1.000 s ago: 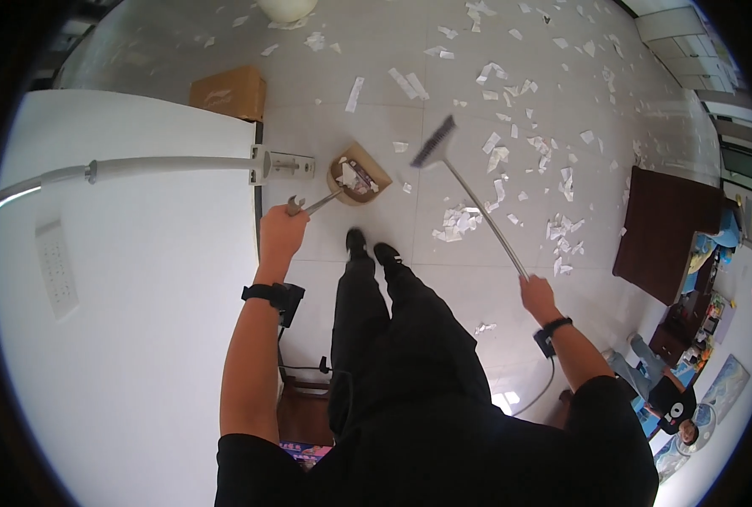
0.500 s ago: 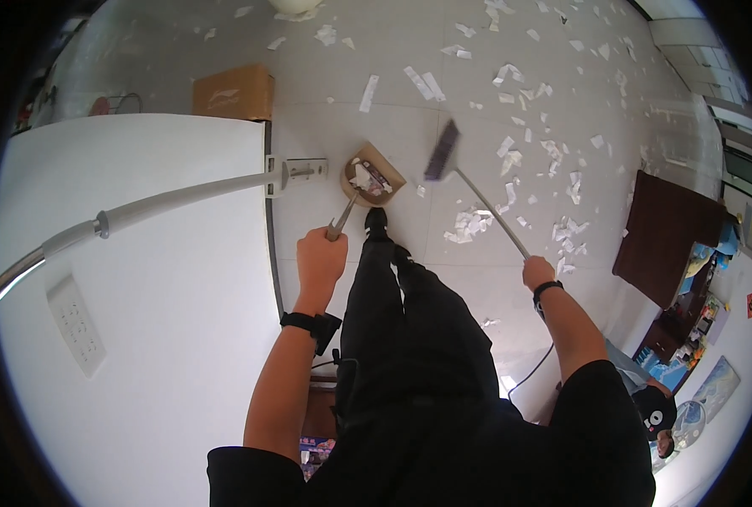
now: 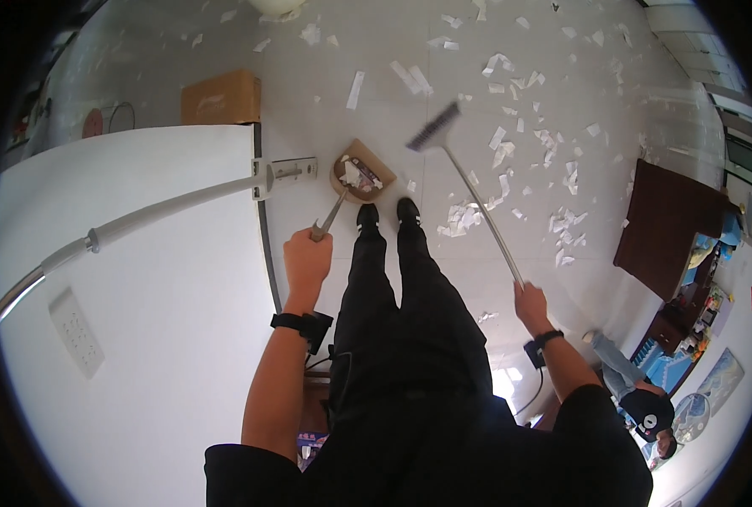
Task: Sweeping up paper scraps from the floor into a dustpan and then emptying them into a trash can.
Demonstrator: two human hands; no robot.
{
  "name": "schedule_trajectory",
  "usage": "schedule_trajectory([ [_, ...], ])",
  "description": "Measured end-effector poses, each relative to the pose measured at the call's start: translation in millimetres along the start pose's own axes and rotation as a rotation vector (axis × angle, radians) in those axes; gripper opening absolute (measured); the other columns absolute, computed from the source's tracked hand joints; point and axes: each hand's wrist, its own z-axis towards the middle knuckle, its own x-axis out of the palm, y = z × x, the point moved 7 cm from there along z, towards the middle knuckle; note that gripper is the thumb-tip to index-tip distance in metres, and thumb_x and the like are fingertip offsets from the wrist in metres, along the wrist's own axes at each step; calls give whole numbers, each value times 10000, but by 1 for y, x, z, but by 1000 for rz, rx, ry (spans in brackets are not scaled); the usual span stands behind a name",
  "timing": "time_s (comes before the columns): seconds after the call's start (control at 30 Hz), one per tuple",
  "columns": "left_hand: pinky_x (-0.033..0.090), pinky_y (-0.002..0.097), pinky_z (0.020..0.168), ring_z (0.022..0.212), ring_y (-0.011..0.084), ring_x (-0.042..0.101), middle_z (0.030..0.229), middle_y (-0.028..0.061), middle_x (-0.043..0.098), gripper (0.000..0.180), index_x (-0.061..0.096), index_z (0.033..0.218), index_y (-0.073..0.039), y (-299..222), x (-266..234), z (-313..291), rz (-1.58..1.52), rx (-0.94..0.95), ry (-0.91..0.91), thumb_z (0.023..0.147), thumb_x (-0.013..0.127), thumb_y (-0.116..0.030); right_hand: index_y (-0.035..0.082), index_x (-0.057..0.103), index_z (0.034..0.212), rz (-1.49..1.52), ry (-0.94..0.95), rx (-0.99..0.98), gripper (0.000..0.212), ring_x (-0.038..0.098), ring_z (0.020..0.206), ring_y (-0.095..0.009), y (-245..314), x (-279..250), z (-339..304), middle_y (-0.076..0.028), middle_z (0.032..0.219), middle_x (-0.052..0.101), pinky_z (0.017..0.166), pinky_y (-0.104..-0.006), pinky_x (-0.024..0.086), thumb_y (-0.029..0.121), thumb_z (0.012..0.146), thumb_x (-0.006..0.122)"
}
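Note:
My left hand (image 3: 308,261) is closed round the handle of a tan dustpan (image 3: 380,191), which rests on the floor just beyond my left shoe. Scraps of white paper and a darker wrapper (image 3: 364,169) lie inside the pan. In my right hand (image 3: 531,305) is the long metal handle of a broom (image 3: 487,218). Its dark bristle head (image 3: 433,128) is to the right of the dustpan and farther off, angled across the tiles. A loose heap of torn white paper (image 3: 463,218) lies on the floor to the left of the broom handle.
More torn paper (image 3: 549,144) is strewn over the far and right floor. A cardboard box (image 3: 221,98) stands beyond the white partition (image 3: 139,220) on my left, where a grey curved rail (image 3: 173,202) is fixed. At right are a dark brown cabinet (image 3: 667,228) and a seated person (image 3: 642,393).
The broom head has swung left and farther away, tilting differently. My right foot has come forward beside the left one. My right hand sits slightly lower; the left still grips the dustpan.

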Motion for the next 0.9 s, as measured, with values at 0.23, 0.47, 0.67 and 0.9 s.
schedule_trajectory([
  [0.23,466,419,597,612,373,602,644,211,614,265,662,785,26,-1,9,-11,5,-19,-24,784,647,-239,54,646,905,-161,-188,-710,296,630,789,-341,212,11,146,-149,857,607,665,-452,519,237,966,421],
  [0.47,459,416,572,571,374,573,609,200,591,274,629,747,43,11,11,-12,15,-67,-43,796,630,-227,53,690,939,-92,-34,-580,250,652,974,-325,349,-20,241,-176,983,679,812,-435,534,197,874,496],
  [0.67,459,411,564,579,382,570,615,200,593,239,641,755,25,23,12,-25,-74,-76,-62,781,627,-213,72,693,922,-525,-17,-694,252,649,957,-312,204,-35,269,-139,989,678,810,-430,532,202,884,481],
  [0.9,483,457,624,661,432,577,668,232,605,209,665,772,11,-4,-2,-37,0,30,-68,751,605,-188,9,648,833,-541,-13,-575,323,659,815,-365,-3,-70,186,-198,854,658,723,-446,538,223,948,434],
])
